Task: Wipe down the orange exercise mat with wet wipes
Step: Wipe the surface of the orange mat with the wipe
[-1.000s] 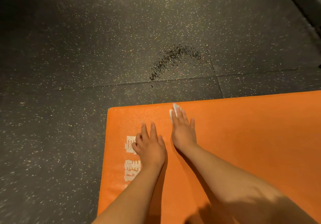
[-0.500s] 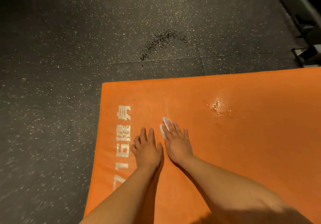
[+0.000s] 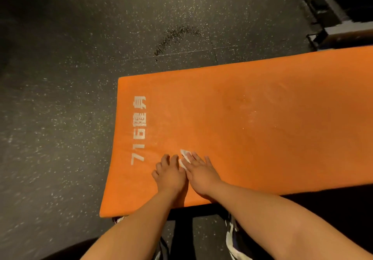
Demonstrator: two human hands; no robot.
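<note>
Dark speckled rubber floor (image 3: 60, 98) borders the padded orange exercise mat (image 3: 262, 128) along its left short edge and far long edge. A grey metal frame (image 3: 333, 31) stands just beyond the far edge at right. White lettering (image 3: 139, 130) runs beside the left edge. Both hands sit near the mat's near-left corner, touching side by side. The right hand (image 3: 201, 176) presses flat on a small white wet wipe (image 3: 184, 155) that peeks past its fingertips. The left hand (image 3: 170, 176) lies released, fingers loosely bent, holding nothing. Bare orange surface stretches right and far of them.
</note>
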